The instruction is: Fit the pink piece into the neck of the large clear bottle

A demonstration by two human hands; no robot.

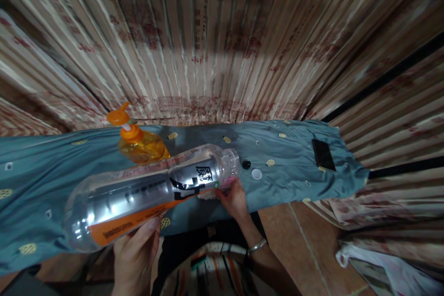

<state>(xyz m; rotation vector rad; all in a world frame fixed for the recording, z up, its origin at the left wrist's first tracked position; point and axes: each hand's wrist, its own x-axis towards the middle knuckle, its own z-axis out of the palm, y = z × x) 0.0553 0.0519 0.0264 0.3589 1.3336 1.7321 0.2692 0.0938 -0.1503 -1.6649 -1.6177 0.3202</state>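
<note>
A large clear plastic bottle [138,194] with a silver and orange label lies tilted nearly level in front of me, its neck end to the right. My left hand [137,247] grips its lower body from beneath; part of the fingers is hidden behind it. At the neck end, my right hand [235,200] pinches a small clear thing with pink on it [229,179]; its exact kind is unclear. Just right of it, a small black cap [246,164] and a whitish round lid [256,174] lie on the cloth.
An orange pump bottle [144,148] with yellow liquid stands behind the large bottle. A dark phone [323,155] lies toward the right end of the teal patterned cloth [291,166]. Pleated curtains [222,55] surround the table. A whitish bag [391,263] is at the lower right.
</note>
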